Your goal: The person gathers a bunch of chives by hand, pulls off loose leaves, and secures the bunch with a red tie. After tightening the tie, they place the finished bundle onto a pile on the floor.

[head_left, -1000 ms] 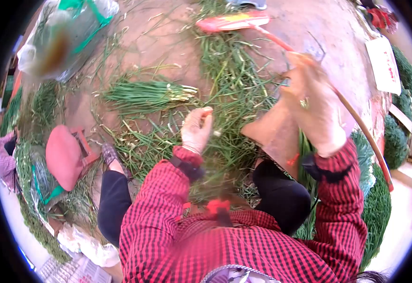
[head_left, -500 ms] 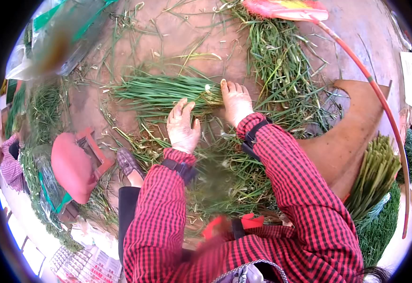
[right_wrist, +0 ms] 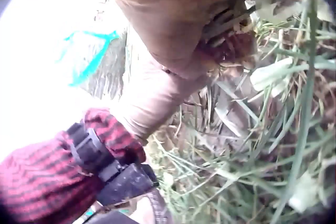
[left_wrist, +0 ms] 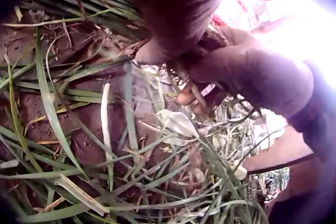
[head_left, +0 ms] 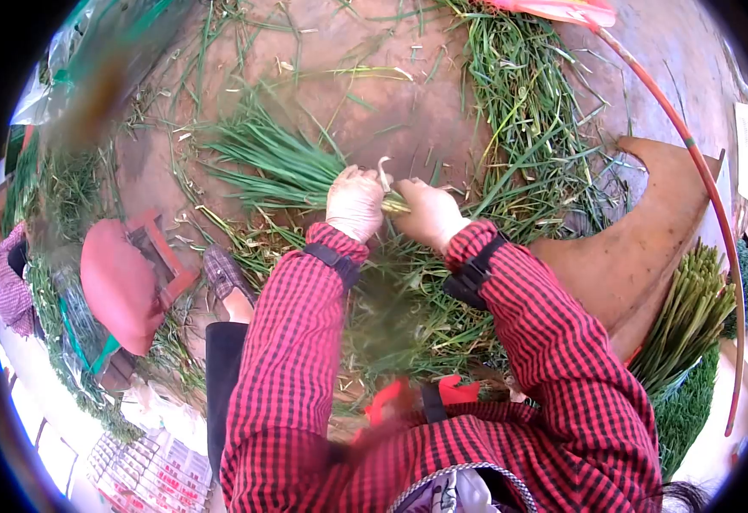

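A bundle of thin green stalks (head_left: pixel 280 167) lies on the floor, leaves fanned to the left and pale ends to the right. Around those pale ends the left hand (head_left: pixel 355 203) curls its fingers. Beside it the right hand (head_left: pixel 428 214) pinches the end of the bundle, fingertips close to the left hand. The left wrist view has the left hand (left_wrist: pixel 173 16) at the top, meeting the right hand (left_wrist: pixel 257 74) over the stalk ends. In the right wrist view, the right hand (right_wrist: pixel 168 14) partly covers the left hand (right_wrist: pixel 157 95).
Loose green stalks (head_left: pixel 523 111) litter the floor on the right. A brown curved board (head_left: pixel 626 248) stands near the right arm, with an upright bundle (head_left: pixel 686 312) beyond it. A red-handled broom (head_left: pixel 690 145) lies farther right; a red seat (head_left: pixel 117 286) is at left.
Both hands came together at the bundle's pale end, the right from the board side. The fingers, looser half a second ago, now grip it, and its leaves have swung to a slant.
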`<act>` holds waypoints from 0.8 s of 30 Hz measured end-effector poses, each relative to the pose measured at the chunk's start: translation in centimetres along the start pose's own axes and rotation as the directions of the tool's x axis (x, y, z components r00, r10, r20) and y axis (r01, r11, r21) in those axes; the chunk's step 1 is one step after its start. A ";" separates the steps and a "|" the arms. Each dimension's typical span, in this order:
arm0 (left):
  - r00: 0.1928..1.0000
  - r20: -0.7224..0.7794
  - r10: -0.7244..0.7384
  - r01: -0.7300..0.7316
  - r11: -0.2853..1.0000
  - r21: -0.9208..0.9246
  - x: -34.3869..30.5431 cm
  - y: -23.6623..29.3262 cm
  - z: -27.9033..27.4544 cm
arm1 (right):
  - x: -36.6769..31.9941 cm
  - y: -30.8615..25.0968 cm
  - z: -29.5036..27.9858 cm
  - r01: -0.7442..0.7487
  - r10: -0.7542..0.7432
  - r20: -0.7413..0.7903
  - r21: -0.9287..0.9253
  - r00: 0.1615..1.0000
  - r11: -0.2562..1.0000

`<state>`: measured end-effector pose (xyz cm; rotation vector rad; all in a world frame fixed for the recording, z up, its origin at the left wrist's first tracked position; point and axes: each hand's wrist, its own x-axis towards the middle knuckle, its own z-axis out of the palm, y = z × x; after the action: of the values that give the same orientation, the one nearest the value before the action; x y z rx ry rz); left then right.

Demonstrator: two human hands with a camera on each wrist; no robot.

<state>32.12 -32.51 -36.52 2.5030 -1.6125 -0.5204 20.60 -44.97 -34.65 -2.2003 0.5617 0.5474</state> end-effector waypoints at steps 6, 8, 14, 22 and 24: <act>0.900 0.128 -0.418 0.437 0.869 -0.234 -4.1 -2.1 -8.9 | -6.2 4.7 1.0 -0.024 0.021 0.069 0.053 0.997 0.998; 0.814 -0.019 -0.581 0.503 0.720 -0.477 -6.3 -4.5 -10.5 | -8.1 5.4 1.3 -0.067 0.067 0.101 -0.009 0.993 0.998; 0.761 0.150 -0.631 -0.021 -0.255 -0.967 -10.6 -2.2 -20.3 | -11.6 -6.0 -9.1 -0.134 0.133 0.132 -0.004 0.982 0.991; 0.718 0.470 -0.513 -0.243 -0.818 -0.522 -11.4 8.4 -19.0 | -18.7 -15.4 -6.9 0.114 -0.142 0.015 0.513 0.990 0.851; 0.788 0.430 -0.440 -0.314 -0.889 -0.334 -11.5 9.4 -14.6 | -20.5 -14.9 -9.3 -0.026 -0.016 0.153 0.269 0.988 0.963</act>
<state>24.81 -27.40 -17.73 0.4577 0.6730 -0.7790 14.15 -38.93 -9.15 -1.8811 0.5268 0.5997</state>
